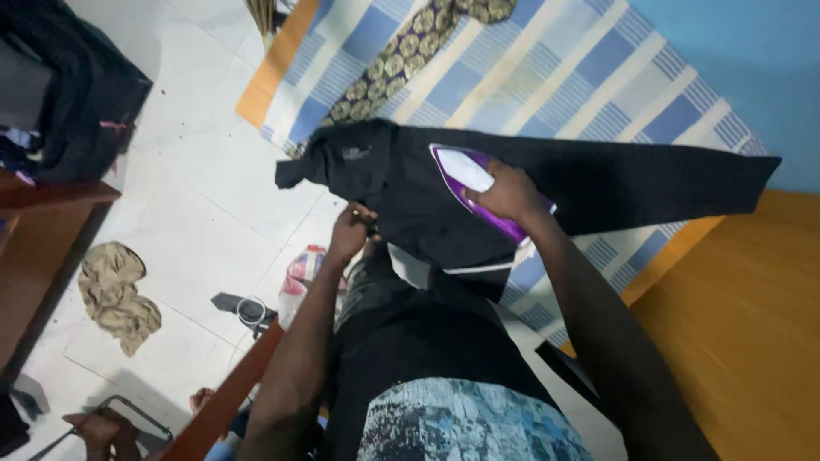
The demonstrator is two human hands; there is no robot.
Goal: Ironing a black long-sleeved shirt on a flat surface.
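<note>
A tan cloth lies crumpled on the tiled floor at left. The left hand pinches the near edge of the black trousers, which lie spread across a blue striped blanket. The right hand is closed around a purple and white iron, apparently resting flat on the trousers.

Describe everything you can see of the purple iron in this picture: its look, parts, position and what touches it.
The iron has a purple body with a white upper panel and a pointed nose aimed up and left. It looks like glossy plastic. It sits soleplate down on the black garment, spread over a blue striped cloth. The right hand grips its handle, hiding it. No cord can be made out.
</note>
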